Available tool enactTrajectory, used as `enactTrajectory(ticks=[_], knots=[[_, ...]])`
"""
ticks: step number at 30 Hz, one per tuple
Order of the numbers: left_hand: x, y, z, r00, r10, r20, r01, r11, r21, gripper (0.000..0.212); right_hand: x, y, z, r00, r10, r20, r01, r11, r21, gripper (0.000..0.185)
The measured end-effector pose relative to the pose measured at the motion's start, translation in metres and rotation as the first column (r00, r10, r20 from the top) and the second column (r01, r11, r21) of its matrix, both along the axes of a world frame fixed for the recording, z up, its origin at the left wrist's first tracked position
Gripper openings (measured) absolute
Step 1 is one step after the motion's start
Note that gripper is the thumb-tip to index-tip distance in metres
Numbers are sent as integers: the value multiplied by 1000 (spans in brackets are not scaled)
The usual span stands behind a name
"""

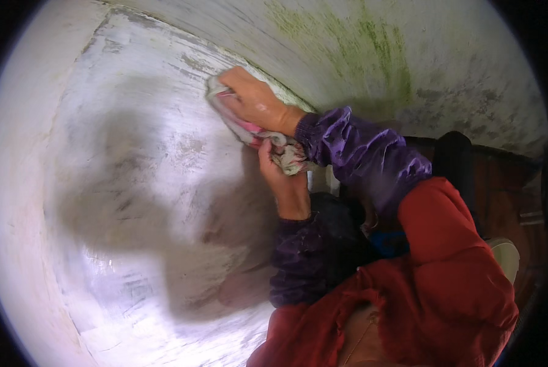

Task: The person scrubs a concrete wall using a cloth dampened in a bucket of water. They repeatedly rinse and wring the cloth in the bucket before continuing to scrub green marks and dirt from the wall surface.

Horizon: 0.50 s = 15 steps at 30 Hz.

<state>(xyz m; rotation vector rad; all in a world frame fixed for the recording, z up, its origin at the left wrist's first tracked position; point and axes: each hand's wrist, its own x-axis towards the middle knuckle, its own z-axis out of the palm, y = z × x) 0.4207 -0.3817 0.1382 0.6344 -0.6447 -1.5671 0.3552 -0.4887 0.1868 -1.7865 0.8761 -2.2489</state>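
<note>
My right hand [260,103], its back towards me, presses a folded grey-and-pink cloth [223,103] against a scuffed white wall-like surface [182,114]. The cloth's bunched end [288,156] hangs below that wrist. My left hand [285,186] grips this bunched end, thumb uppermost. Its fingers are largely hidden behind the cloth. Purple sleeve covers [361,147] wrap both forearms over red sleeves [448,229].
An adjoining pale wall [439,50] bears green streaks and dark blotches. At the right lie a reddish-brown floor [498,192], an upright dark object [453,160], a blue item [388,243] and a whitish container's rim [508,257]. Shadows fall across the white surface.
</note>
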Motion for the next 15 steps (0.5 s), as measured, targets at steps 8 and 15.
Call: enactTrajectory(ticks=[8, 15], knots=[[-39, 8, -17, 998, -63, 5, 59, 955, 291, 15, -61, -20, -86, 990, -77, -114, 116, 916, 384, 28], [-39, -26, 80, 989, 3, 147, 25, 982, -190, 19, -51, -38, 73, 960, -207, -188, 196, 977, -79, 22]])
